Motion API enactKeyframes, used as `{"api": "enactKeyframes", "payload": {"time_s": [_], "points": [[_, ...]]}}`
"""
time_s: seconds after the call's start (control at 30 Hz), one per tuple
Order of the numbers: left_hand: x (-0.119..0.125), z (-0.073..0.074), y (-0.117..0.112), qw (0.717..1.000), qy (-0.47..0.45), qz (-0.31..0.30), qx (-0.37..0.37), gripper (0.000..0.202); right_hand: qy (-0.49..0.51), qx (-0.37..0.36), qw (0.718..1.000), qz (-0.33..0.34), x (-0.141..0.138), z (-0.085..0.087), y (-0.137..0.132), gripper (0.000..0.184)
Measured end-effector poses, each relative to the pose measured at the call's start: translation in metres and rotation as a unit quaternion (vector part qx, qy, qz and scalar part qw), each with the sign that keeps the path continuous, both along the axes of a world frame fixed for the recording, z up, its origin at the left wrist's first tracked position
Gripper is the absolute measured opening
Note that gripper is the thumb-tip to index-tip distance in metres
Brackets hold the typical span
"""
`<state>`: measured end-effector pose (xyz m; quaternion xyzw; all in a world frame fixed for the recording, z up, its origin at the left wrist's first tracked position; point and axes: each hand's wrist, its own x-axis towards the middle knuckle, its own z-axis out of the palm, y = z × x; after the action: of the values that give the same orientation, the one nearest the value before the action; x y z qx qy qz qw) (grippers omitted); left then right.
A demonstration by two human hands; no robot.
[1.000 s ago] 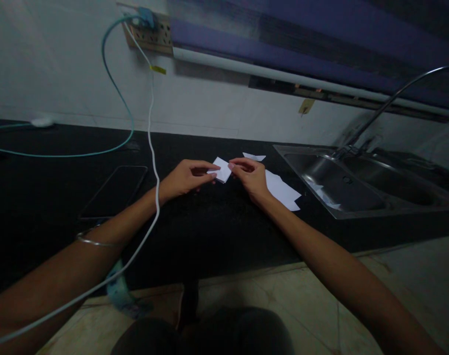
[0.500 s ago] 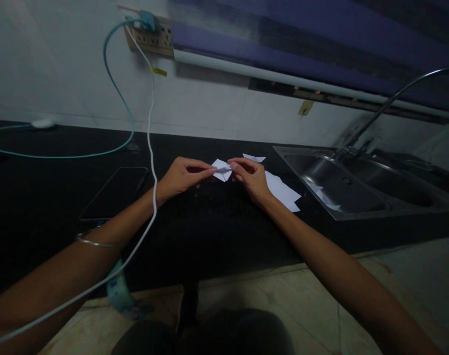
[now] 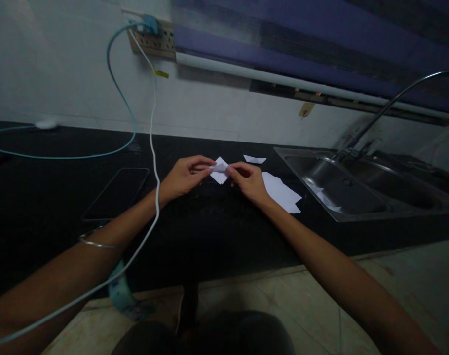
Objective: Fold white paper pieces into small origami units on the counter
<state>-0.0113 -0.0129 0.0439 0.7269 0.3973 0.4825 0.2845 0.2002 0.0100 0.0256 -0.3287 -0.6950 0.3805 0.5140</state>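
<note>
Here, a person works with two bare hands at a black counter (image 3: 217, 241), with a steel sink (image 3: 354, 190) set into it. A small folded white paper (image 3: 219, 176), roughly diamond-shaped with creased flaps across its middle, is well to the left of the sink, between the two hands. The left hand (image 3: 183, 178), on the side farther from the sink, has its thumb and fingers narrowed on one corner of the paper. The right hand (image 3: 248, 182), on the side nearer the sink, pinches the opposite corner between thumb and bent fingers. Whether the paper touches the counter cannot be told.

Just left of the sink, partly behind the right wrist, lie flat white sheets (image 3: 280, 192) with angular edges. A small white scrap (image 3: 254, 159) lies near the sink's back left corner. Pale shapes show inside the sink; whether they are paper or reflections is unclear. A curved faucet (image 3: 387, 102) rises behind the sink. Much farther left of the sink, a dark phone (image 3: 117, 194) lies flat beyond the left forearm, and a white cable (image 3: 152, 133) hangs in front of that arm.
</note>
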Motion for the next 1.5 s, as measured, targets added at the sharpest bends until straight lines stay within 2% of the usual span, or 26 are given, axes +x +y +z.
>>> {"api": "enactKeyframes", "payload": {"time_s": [0.13,0.4,0.7,0.97,1.13,1.2,1.27,1.33,1.5], "points": [[0.000,-0.001,0.001,1.000,-0.008,0.005,0.010,0.023,-0.026,0.026,0.999,-0.022,-0.001,0.002,-0.004,0.030],[0.003,0.002,-0.002,0.998,-0.007,-0.038,-0.054,0.028,-0.025,0.044,0.997,-0.056,-0.002,0.002,-0.008,0.031],[-0.001,-0.001,0.001,0.999,-0.007,-0.020,-0.033,0.024,-0.047,-0.037,0.997,0.055,-0.001,0.001,-0.008,0.034],[-0.002,-0.004,0.004,0.999,0.023,-0.021,-0.027,0.024,-0.016,-0.111,0.993,0.022,-0.003,0.002,-0.004,0.039],[0.007,0.000,0.000,0.996,-0.030,-0.034,-0.074,0.043,-0.023,-0.058,0.998,-0.002,-0.005,0.004,-0.007,0.036],[0.010,-0.001,0.000,0.995,-0.012,-0.057,-0.085,0.038,-0.032,-0.041,0.999,0.000,-0.005,0.004,-0.009,0.035],[0.011,-0.003,0.002,0.994,0.033,-0.085,-0.064,0.032,-0.030,-0.030,0.999,0.014,-0.007,0.004,-0.010,0.034],[0.011,-0.006,0.004,0.992,0.071,-0.101,-0.033,0.034,-0.022,-0.025,0.999,0.022,-0.008,0.004,-0.011,0.033],[0.009,-0.005,0.003,0.989,0.087,-0.117,-0.016,0.037,-0.005,-0.034,0.999,0.008,-0.009,0.004,-0.012,0.033]]}}
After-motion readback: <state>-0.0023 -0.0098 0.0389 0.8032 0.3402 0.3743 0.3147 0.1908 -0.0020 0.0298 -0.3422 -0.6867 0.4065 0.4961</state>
